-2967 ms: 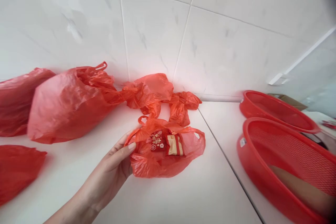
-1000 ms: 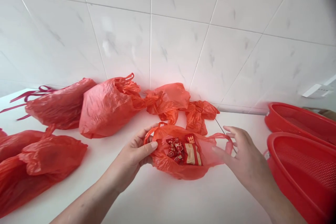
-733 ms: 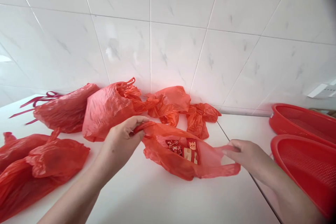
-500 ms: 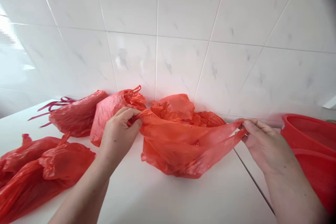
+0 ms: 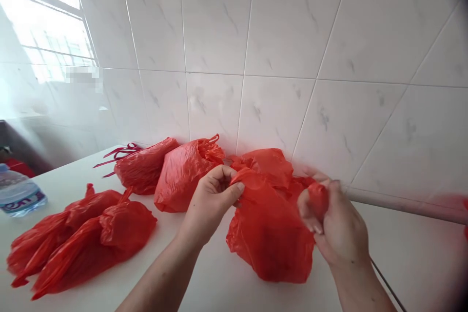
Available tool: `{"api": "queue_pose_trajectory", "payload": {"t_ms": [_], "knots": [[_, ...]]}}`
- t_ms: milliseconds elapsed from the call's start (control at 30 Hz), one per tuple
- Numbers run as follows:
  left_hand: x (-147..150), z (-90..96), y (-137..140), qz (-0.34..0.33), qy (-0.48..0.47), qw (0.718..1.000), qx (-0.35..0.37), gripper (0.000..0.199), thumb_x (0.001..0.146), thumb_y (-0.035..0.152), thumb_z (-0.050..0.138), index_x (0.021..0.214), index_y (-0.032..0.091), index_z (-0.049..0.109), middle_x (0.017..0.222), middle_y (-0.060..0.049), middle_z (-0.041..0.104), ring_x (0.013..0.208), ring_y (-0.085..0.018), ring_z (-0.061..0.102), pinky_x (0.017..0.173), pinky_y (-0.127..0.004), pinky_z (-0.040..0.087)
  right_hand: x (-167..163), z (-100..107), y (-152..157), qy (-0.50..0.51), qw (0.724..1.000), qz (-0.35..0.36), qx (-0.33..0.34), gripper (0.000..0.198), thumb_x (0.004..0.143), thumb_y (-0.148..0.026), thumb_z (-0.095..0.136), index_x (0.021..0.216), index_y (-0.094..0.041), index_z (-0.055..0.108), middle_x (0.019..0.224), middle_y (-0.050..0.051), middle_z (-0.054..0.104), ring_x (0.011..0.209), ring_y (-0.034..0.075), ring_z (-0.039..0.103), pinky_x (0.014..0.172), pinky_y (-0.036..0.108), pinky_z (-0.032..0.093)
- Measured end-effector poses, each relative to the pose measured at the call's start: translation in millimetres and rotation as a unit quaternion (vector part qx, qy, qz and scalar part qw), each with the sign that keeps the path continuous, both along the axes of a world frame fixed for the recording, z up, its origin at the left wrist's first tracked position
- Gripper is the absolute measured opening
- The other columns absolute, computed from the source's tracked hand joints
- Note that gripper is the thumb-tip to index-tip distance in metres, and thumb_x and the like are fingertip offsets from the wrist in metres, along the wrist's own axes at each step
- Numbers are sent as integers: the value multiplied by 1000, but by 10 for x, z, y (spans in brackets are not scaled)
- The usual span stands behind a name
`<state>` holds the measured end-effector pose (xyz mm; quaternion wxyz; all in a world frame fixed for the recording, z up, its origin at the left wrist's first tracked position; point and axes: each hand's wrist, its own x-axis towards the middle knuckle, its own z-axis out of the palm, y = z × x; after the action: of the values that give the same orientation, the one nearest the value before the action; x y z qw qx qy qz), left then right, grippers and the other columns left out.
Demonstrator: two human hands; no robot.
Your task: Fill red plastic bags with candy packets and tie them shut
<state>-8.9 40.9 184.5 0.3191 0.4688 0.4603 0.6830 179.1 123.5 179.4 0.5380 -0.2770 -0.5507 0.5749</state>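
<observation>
A thin red plastic bag [image 5: 272, 239] sits on the white tabletop in front of me, its lower part rounded and bulging. My left hand [image 5: 219, 195] pinches the bag's upper left edge between thumb and fingers. At the upper right, my right hand [image 5: 334, 214], somewhat blurred, is curled around a gathered end of the same bag, which shows red between thumb and fingers. What the bag contains cannot be made out through the plastic. Just behind it lies more crumpled red plastic [image 5: 265, 161] against the tiled wall.
Full red bags [image 5: 188, 170] stand along the wall; one bundle [image 5: 146, 165] has dark pink ties. Other knotted red bags [image 5: 98, 239] lie at the front left. A water bottle [image 5: 22, 192] is at the far left. A seam [image 5: 387, 282] crosses the table on the right.
My right hand has come inward and wrapped around its end of the bag, which was stretched wide before. The view has turned left, showing the bottle and losing most of the red basins.
</observation>
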Motion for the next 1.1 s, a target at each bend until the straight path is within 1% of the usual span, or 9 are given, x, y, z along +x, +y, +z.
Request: {"api": "queue_pose_trajectory", "payload": {"t_ms": [133, 233, 333, 400, 600, 767, 867, 967, 1100], "knots": [[132, -27, -48, -73, 24, 997, -5, 14, 80, 28, 68, 82, 17, 59, 73, 0, 58, 67, -11, 55, 63, -24, 48, -57, 37, -296, -164, 982, 89, 26, 61, 84, -53, 55, 139, -31, 40, 59, -5, 53, 53, 13, 53, 47, 22, 42], [214, -44, -84, -150, 32, 988, 4, 21, 81, 28, 67, 99, 20, 61, 90, -4, 62, 80, -16, 60, 68, -27, 50, -90, 34, -328, -256, 951, 168, 50, 41, 81, -49, 61, 116, -27, 59, 61, -5, 50, 57, 11, 51, 56, 23, 44], [248, -69, -102, -44, 116, 992, 26, 28, 82, 26, 65, 110, 24, 59, 103, -6, 61, 92, -20, 60, 74, -31, 52, -104, -14, -232, -288, 951, 104, 53, 36, 84, -54, 54, 73, -19, 56, 62, -4, 44, 56, 10, 42, 51, 23, 36], [250, -98, -96, 50, 240, 968, 55, 25, 80, 22, 67, 104, 25, 61, 99, -5, 61, 91, -19, 58, 74, -30, 50, -105, -52, -169, -270, 960, 66, 35, 42, 85, -56, 52, 66, -19, 47, 61, -4, 39, 56, 10, 37, 49, 23, 32], [266, -235, 11, 38, 501, 862, 71, 16, 83, 18, 60, 97, 24, 66, 93, -5, 59, 82, -17, 55, 71, -29, 46, -121, -94, -142, -194, 976, 93, -16, 41, 84, -55, 53, 66, -19, 44, 59, -5, 32, 53, 8, 31, 44, 21, 24], [248, -284, 87, 42, 401, 915, 28, 13, 83, 11, 54, 79, 21, 62, 84, -3, 58, 76, -15, 55, 68, -27, 43, -44, -131, -27, -168, 972, 161, -18, 33, 84, -53, 54, 82, -20, 58, 59, -3, 49, 50, 9, 43, 44, 21, 32], [232, -263, 75, 38, 320, 947, 4, 9, 81, 14, 57, 78, 22, 61, 103, -6, 60, 100, -21, 55, 81, -31, 43, 43, -138, 55, -156, 963, 218, 22, 34, 86, -50, 49, 90, -20, 66, 61, -2, 53, 49, 9, 43, 50, 24, 37], [230, -245, 43, -6, 275, 961, -18, 8, 83, 17, 54, 78, 22, 57, 120, -5, 57, 122, -25, 43, 95, -36, 37, 90, -101, 54, -210, 944, 236, 93, 41, 89, -45, 41, 75, -18, 69, 63, 0, 53, 55, 10, 44, 56, 26, 39], [250, -246, 16, -85, 244, 963, -75, 10, 90, 25, 46, 84, 22, 53, 87, -1, 58, 82, -17, 53, 71, -28, 42, 67, -36, -38, -302, 930, 178, 108, 9, 77, -27, 56, 72, -21, 59, 66, -4, 51, 60, 10, 45, 55, 23, 39]]}}
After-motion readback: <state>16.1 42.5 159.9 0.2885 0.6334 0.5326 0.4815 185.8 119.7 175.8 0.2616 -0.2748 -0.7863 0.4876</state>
